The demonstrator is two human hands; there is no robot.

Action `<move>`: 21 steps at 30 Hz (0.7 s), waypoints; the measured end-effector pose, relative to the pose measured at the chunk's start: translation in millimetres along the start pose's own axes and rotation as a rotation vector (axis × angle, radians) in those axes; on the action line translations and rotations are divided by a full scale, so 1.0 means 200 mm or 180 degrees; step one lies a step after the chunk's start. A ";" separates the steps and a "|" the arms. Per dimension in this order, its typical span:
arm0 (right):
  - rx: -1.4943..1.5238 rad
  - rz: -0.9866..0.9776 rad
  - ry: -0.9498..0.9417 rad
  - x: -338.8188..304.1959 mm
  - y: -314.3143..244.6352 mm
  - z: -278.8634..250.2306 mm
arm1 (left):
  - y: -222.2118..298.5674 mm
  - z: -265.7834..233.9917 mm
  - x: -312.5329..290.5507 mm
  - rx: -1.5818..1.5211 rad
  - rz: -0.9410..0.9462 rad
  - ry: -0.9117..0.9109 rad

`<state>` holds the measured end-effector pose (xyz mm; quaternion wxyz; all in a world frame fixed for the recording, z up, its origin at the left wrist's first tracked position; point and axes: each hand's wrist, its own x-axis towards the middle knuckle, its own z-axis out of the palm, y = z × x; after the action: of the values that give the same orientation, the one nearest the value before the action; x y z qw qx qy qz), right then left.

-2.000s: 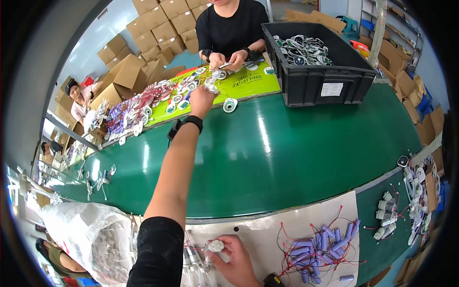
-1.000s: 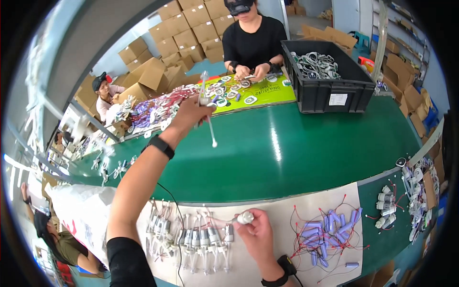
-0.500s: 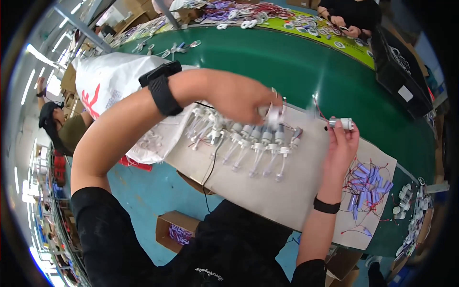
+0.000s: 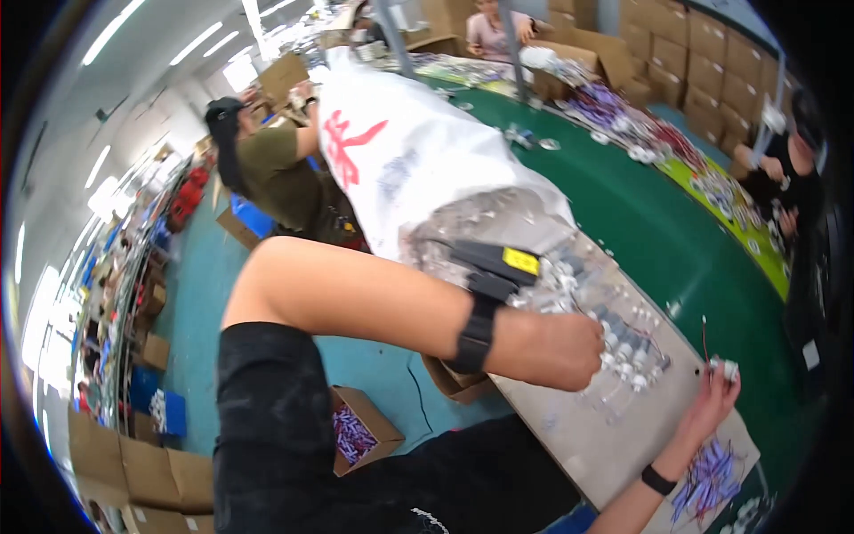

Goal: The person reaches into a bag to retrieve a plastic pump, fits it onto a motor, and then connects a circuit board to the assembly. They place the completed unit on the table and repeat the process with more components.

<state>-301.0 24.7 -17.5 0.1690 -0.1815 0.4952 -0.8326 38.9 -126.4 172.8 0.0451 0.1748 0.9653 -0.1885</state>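
As the right hand (image 4: 707, 398) pinches a white part (image 4: 730, 369), keep the wire (image 4: 704, 333) slack; left hand (image 4: 559, 350) curled, contents hidden.

A factory assembly workshop is surrounding the white sack (image 4: 400, 133). Right of the sack, a green bench (image 4: 614, 200) is stretching past heaped small parts (image 4: 607, 109), cartons (image 4: 698, 53) are towering beyond, and leftward, strip lights (image 4: 113, 32) are glowing.

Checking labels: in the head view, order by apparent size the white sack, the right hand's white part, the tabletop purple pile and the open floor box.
White sack
Open floor box and purple pile: too alike to rank
White part
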 end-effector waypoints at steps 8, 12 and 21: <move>-0.0030 0.0035 -0.0121 -0.02 -0.01 0.14 | -0.09 0.37 0.10 0.0679 0.0354 0.0606; 0.0083 0.0062 -0.0144 -0.03 0.03 0.12 | -0.12 0.68 0.29 0.0541 -0.0096 0.0933; -0.0042 -0.0093 -0.0226 -0.01 -0.01 0.07 | -0.16 0.78 0.46 0.1004 -0.0064 0.0846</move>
<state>-293.0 16.6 -9.7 0.1731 -0.2193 0.4917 -0.8247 -55.5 -184.8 25.4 -0.1126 0.1933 0.9230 -0.3131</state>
